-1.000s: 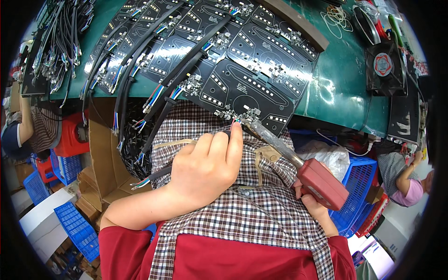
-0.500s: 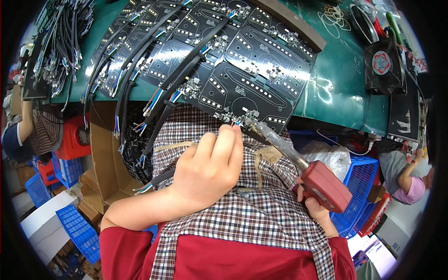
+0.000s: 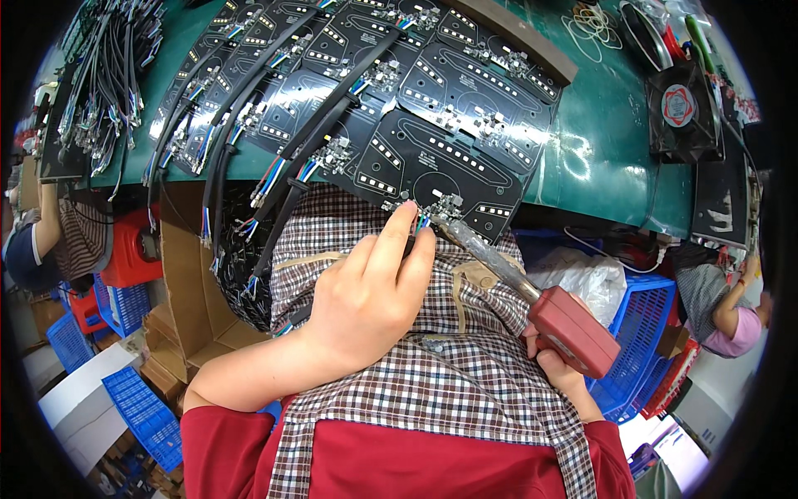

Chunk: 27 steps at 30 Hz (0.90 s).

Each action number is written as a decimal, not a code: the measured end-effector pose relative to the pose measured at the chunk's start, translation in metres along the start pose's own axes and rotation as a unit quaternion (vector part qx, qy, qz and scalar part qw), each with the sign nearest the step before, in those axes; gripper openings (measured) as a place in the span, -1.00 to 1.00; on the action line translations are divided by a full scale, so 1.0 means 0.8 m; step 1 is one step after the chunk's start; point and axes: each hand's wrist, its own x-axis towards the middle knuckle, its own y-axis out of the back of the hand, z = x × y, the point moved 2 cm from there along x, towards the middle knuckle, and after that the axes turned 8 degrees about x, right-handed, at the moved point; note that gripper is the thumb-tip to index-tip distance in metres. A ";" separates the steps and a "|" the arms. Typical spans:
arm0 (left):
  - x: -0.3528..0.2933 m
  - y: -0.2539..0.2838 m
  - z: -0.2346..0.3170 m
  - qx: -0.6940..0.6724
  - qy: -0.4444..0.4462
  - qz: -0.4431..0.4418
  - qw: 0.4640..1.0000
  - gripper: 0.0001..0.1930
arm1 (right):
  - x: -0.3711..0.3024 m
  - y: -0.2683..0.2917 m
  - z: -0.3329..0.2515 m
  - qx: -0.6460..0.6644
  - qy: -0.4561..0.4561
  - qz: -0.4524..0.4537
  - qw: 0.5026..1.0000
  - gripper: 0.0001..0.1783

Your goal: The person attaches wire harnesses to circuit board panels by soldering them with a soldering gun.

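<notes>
My left hand [image 3: 366, 291] pinches a black cable [image 3: 409, 244] with thin coloured wires at its end. One fingertip presses at the near edge of a black circuit board [image 3: 445, 158]. The wire ends meet the small parts there; the exact contact is too small to make out. In my right hand [image 3: 553, 362] is a soldering iron [image 3: 578, 333] with a dark red handle, its long metal barrel slanting up and left. Its tip is at the wires beside my left fingers; whether it touches cannot be told. My right fingers are partly hidden behind the handle.
More boards with black cables [image 3: 287, 195] cover the green table [image 3: 603, 166]. A cable bundle [image 3: 108, 91] lies far left; a black fan [image 3: 683, 110] stands far right. Around me are a cardboard box [image 3: 184, 283], blue baskets [image 3: 636, 333], and people on both sides.
My left index finger has straightened forward onto the board's edge, apart from the thumb. The soldering iron has shifted slightly left, still by the wires.
</notes>
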 end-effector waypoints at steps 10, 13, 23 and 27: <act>0.000 0.000 0.002 0.003 -0.004 -0.005 1.000 -0.70 | -0.013 0.000 0.004 -0.076 0.059 0.005 0.995 -0.64; 0.001 -0.001 0.002 0.001 -0.012 -0.008 1.000 -0.69 | -0.014 0.001 0.005 -0.011 0.008 0.007 1.000 -0.66; 0.004 0.012 -0.003 0.040 -0.061 -0.085 0.994 -0.64 | 0.023 0.001 -0.029 0.410 -0.039 0.080 0.908 -0.60; 0.021 0.037 -0.042 -0.175 -0.055 -0.187 0.965 -0.58 | 0.029 0.014 -0.034 0.390 -0.067 0.198 0.897 -0.35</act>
